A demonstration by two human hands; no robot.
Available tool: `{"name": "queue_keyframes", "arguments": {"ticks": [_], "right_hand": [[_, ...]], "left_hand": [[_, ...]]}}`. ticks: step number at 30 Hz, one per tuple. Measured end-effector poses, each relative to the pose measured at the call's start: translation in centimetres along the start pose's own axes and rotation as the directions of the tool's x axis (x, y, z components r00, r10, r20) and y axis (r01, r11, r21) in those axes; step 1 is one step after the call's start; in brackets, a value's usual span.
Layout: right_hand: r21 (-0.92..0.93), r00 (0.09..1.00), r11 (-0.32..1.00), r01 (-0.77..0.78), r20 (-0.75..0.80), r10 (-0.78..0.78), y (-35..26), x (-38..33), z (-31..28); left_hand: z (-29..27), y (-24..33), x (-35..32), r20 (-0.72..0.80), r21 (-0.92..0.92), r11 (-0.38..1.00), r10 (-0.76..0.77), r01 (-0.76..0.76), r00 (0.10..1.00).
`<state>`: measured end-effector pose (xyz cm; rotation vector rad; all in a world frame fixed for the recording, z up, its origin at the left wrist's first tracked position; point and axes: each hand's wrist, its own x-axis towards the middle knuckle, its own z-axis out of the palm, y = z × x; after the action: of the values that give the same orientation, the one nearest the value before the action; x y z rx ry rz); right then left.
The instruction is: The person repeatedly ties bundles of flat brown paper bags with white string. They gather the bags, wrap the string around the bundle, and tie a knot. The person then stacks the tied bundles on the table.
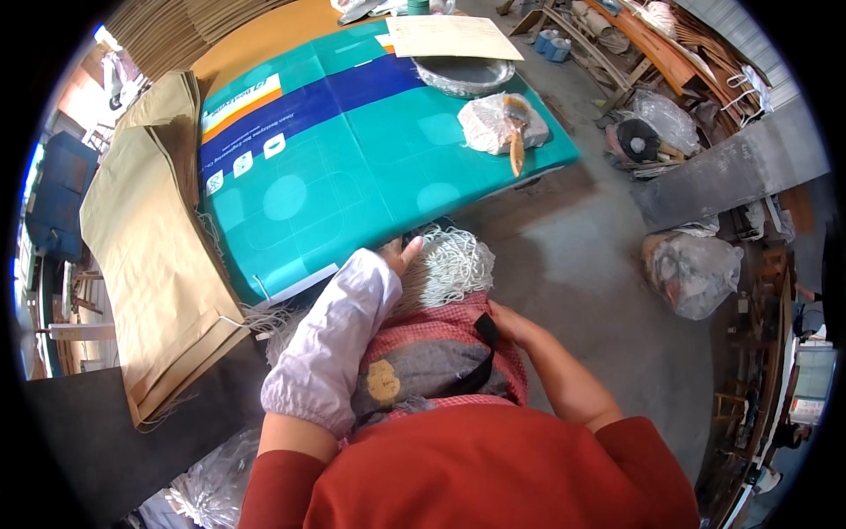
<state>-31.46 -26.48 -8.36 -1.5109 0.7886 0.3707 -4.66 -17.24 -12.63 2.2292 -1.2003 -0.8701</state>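
A thick bundle of white strings (456, 264) lies against my waist, just below the near edge of a large teal printed sheet (352, 185) on the table. At the bundle's left side is my left hand (403, 255), thumb held apart; its other fingers are partly hidden. A pale sleeve cover (330, 344) wraps that forearm. My right hand (509, 324) is at the right edge of a red checked apron (432, 326), its fingertips hidden by the cloth. On the sheet's right part, a wooden-handled brush (515, 145) rests on a whitish lump (486, 123).
A grey basin (463, 78) sits at the table's far right, partly covered by a cream board (451, 38). Brown paper sheets (150, 247) with loose strings hang over the left side. Clear plastic bags (696, 269) and piled timber (656, 48) stand to the right.
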Motion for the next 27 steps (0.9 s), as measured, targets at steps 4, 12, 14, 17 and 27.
{"name": "queue_keyframes", "arguments": {"ticks": [4,12,14,17,27], "right_hand": [[0.384,1.0,0.923,0.006,-0.002,-0.006,1.4,1.3,0.0],[0.755,0.943,0.568,0.328,-0.227,-0.242,-0.3,9.0,0.4],[0.891,0.965,0.396,0.223,-0.143,-0.221,-1.1,9.7,0.8],[0.898,0.925,0.3,0.321,-0.229,-0.305,-4.8,5.8,1.6],[0.506,0.653,0.581,0.638,0.046,-0.756,-15.9,-5.2,6.0]], "left_hand": [[1.7,0.8,2.9,-0.07,-0.097,0.995,0.023,-0.03,0.997],[5.3,4.5,2.5,0.209,-0.854,0.511,0.172,0.094,0.963],[5.5,4.7,1.3,0.066,-0.846,0.509,0.401,-0.162,0.914],[2.1,8.9,-2.2,-0.099,-0.507,0.703,0.526,-0.498,0.844],[-7.2,12.4,-9.6,-0.496,-0.528,0.449,0.526,-0.721,0.691]]}}
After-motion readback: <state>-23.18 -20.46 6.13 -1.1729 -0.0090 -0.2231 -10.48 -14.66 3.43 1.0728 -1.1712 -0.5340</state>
